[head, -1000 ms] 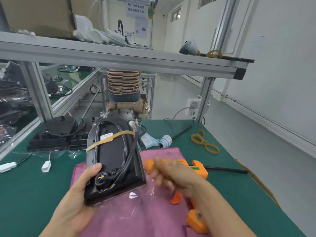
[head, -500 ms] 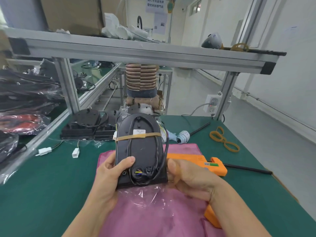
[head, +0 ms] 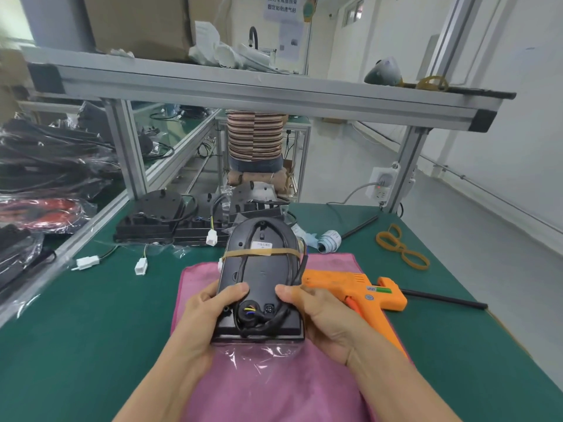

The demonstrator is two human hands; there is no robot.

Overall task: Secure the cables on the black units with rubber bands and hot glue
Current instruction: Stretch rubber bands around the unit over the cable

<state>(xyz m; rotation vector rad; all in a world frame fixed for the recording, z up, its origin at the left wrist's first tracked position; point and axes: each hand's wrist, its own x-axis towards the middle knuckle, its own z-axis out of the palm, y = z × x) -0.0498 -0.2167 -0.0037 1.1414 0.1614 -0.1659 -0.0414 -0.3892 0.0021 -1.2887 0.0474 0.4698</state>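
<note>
Black unit (head: pixel 261 277) judged rigid, light, smooth-cased — left hand (head: pixel 203 313) and right hand (head: pixel 316 318) clasp its near corners, fingers closed on it. Banded cable (head: pixel 294 271) is pliable; hold the casing edges.

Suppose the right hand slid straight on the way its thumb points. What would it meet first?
The right hand points its thumb leftward across the black unit. Going on, it would probably first meet the left hand, whose thumb lies opposite; the depth is uncertain.
</note>
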